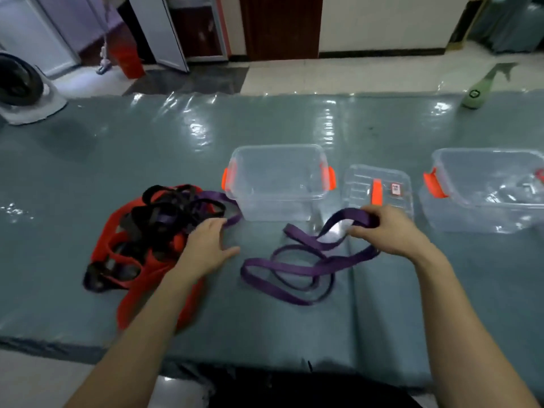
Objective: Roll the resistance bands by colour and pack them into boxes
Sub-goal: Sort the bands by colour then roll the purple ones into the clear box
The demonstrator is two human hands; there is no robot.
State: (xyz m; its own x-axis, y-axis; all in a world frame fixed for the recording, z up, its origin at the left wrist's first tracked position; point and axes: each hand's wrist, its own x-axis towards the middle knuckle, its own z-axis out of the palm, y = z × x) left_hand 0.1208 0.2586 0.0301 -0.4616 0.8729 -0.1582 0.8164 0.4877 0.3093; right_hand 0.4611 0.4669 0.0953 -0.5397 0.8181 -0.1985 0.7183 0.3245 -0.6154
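Note:
A purple resistance band [294, 269] lies in loose loops on the grey-green mat, in front of a clear plastic box [278, 181] with orange latches. My right hand [388, 228] is closed on one end of that purple band, lifted a little off the mat. To the left sits a tangled pile of red, black and purple bands [147, 231]. My left hand [209, 245] hovers flat at the pile's right edge, fingers apart, holding nothing. A second clear box [485, 189] stands at the right, and a clear lid [378, 187] lies between the two boxes.
A green spray bottle [482, 86] lies at the mat's far right edge. A fan-like appliance [20, 83] and a red bin [128, 58] stand on the floor beyond the mat at the left. The mat's near edge runs just in front of my body.

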